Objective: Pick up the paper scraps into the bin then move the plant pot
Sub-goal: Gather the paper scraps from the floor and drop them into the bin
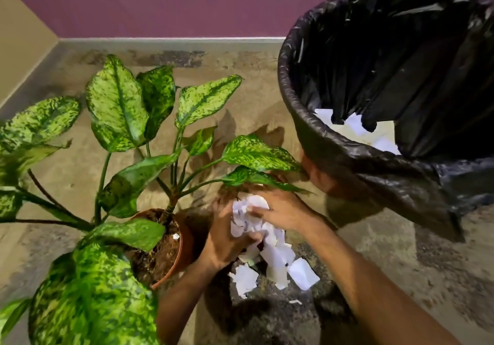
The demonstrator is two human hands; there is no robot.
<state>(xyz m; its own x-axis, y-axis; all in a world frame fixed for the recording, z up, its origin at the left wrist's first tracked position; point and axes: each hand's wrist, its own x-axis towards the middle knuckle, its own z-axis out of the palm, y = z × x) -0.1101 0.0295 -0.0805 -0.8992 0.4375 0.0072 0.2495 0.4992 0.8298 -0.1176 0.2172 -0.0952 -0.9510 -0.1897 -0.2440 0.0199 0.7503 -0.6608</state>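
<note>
Between the round terracotta plant pot (175, 248) on the left and the black-lined bin (361, 154) at far right, left hand (223, 240) and right hand (278, 208) clamped together on a bunch of white paper scraps (251, 217). Loose scraps (278, 267) lay on the floor just nearer. Best to squeeze the bunch firmly and lift clear of the leaves before swinging right over the bin.

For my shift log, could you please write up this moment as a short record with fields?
left hand: left hand grips a bunch of paper scraps
right hand: right hand grips the same bunch
loose scraps: more paper lies on the floor below the hands
bin: bin with black liner, right of the hands, white paper already inside
plant pot: plant pot stands left of the hands
</note>
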